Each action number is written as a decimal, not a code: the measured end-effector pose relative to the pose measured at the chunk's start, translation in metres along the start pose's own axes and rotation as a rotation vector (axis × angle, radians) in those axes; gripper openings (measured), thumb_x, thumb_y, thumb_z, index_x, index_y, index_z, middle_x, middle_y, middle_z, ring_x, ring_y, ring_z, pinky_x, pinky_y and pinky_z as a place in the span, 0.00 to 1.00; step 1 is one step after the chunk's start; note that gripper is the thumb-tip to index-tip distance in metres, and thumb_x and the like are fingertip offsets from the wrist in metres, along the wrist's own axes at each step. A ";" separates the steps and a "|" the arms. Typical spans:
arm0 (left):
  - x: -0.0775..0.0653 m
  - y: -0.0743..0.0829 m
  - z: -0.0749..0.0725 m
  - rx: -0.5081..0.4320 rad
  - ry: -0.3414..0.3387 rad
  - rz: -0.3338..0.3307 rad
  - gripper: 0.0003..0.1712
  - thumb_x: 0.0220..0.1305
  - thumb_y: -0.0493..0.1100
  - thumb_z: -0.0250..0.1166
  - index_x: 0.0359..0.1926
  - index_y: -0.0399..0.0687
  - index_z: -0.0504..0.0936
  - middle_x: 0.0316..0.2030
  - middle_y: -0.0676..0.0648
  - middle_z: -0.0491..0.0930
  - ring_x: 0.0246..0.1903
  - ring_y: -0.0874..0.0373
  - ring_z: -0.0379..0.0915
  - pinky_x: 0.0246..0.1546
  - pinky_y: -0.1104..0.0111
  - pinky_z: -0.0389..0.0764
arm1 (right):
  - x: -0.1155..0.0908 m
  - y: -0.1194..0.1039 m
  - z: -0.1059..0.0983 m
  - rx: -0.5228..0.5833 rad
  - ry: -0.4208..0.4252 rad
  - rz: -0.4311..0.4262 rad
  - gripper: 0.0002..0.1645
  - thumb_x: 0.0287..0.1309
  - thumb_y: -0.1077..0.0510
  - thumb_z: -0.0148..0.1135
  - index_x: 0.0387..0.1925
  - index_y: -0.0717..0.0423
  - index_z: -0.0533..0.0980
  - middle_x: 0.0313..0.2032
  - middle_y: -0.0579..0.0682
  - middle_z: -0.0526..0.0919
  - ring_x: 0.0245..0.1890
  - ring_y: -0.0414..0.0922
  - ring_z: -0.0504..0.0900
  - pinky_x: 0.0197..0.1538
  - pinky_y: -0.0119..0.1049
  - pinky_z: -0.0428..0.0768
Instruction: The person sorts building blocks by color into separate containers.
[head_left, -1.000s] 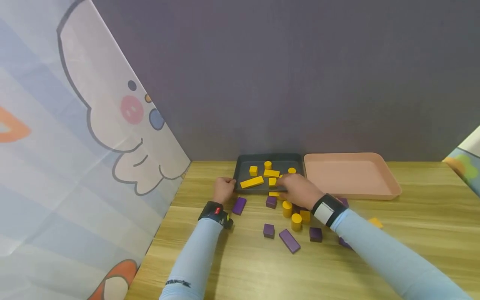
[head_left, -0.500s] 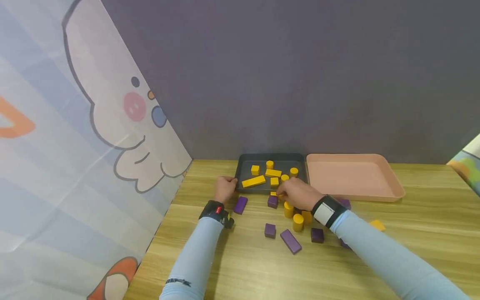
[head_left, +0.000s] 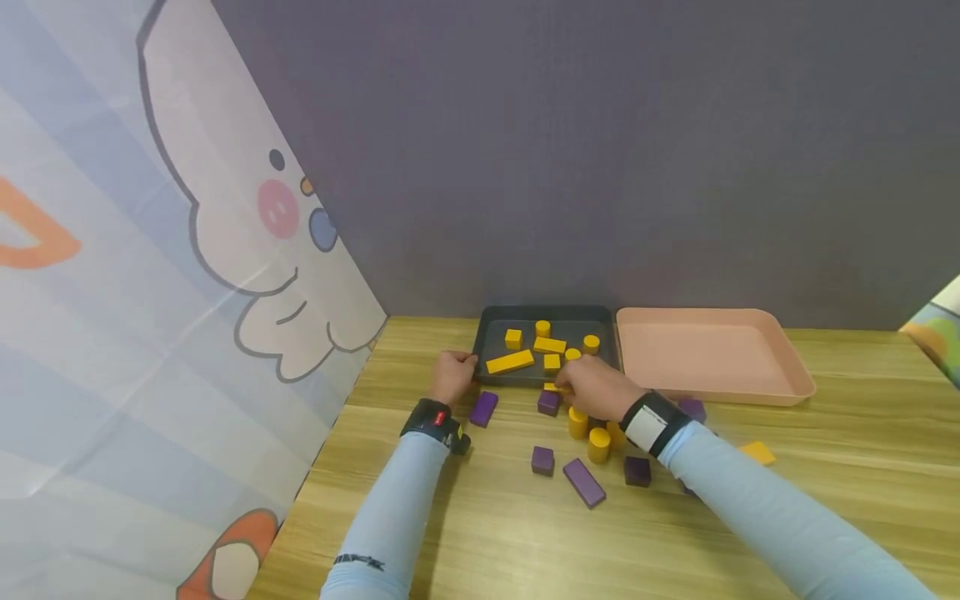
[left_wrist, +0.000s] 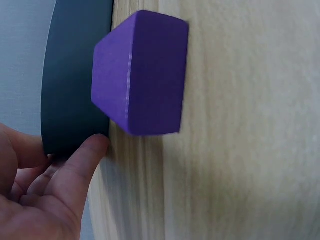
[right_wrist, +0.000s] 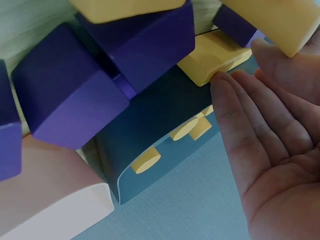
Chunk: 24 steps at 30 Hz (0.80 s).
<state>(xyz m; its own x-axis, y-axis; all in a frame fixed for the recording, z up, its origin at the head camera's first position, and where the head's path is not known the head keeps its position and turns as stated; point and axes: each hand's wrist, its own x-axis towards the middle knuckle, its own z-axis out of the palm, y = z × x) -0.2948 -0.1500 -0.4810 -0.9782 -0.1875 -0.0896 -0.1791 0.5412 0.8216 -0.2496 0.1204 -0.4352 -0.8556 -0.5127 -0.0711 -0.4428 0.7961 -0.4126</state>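
My left hand pinches the left front corner of a dark tray, thumb on one side and fingers on the other. A purple rectangular block lies just in front of that corner. Against the tray's front wall is a flat yellow block, and my right hand holds it between thumb and fingertips. Inside the tray lie several yellow pieces, among them a long bar, a cube and a cylinder. The right hand partly hides the tray's front right corner.
A pink tray stands right of the dark one, by the grey back wall. In front are yellow cylinders, purple cubes, a purple bar and a yellow piece. My right forearm covers some blocks.
The right hand has drawn back from above the dark tray to the block at its front wall. A yellow cylinder in the tray now shows more fully. My left hand stays at the corner.
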 end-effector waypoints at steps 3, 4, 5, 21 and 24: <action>-0.001 0.001 0.000 0.005 0.004 0.000 0.15 0.73 0.42 0.62 0.47 0.35 0.89 0.42 0.37 0.88 0.28 0.56 0.82 0.29 0.68 0.85 | -0.001 0.001 0.000 0.006 0.010 -0.013 0.14 0.57 0.66 0.72 0.45 0.52 0.89 0.44 0.49 0.91 0.43 0.46 0.87 0.53 0.48 0.87; -0.001 0.001 0.000 0.007 0.005 -0.001 0.15 0.73 0.42 0.62 0.47 0.35 0.89 0.42 0.37 0.88 0.29 0.56 0.82 0.29 0.68 0.84 | -0.001 0.002 0.000 0.009 0.016 -0.016 0.15 0.56 0.67 0.72 0.45 0.52 0.89 0.44 0.49 0.91 0.44 0.46 0.87 0.53 0.48 0.87; -0.002 0.001 0.000 0.010 0.006 0.000 0.16 0.73 0.43 0.62 0.47 0.35 0.89 0.42 0.37 0.88 0.29 0.56 0.82 0.29 0.68 0.84 | -0.001 0.003 0.000 0.012 0.019 -0.019 0.15 0.56 0.67 0.72 0.45 0.52 0.89 0.44 0.49 0.91 0.44 0.47 0.87 0.53 0.48 0.87; -0.002 0.002 0.002 0.015 0.000 -0.028 0.16 0.73 0.43 0.62 0.49 0.35 0.88 0.44 0.37 0.88 0.30 0.54 0.83 0.31 0.66 0.86 | 0.001 0.008 0.000 0.037 -0.015 0.022 0.11 0.57 0.63 0.74 0.42 0.51 0.90 0.40 0.46 0.90 0.35 0.43 0.83 0.49 0.42 0.88; -0.001 0.003 0.002 0.038 0.006 -0.021 0.16 0.73 0.44 0.62 0.49 0.36 0.89 0.44 0.38 0.88 0.30 0.55 0.83 0.30 0.68 0.84 | 0.003 0.010 -0.001 0.019 -0.016 0.010 0.07 0.57 0.60 0.75 0.39 0.50 0.90 0.34 0.43 0.89 0.29 0.41 0.78 0.40 0.35 0.84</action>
<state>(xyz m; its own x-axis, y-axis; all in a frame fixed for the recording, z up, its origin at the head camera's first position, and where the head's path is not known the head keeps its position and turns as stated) -0.2944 -0.1467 -0.4798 -0.9735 -0.2040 -0.1034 -0.2037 0.5677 0.7976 -0.2565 0.1267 -0.4387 -0.8556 -0.5098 -0.0894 -0.4288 0.7949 -0.4293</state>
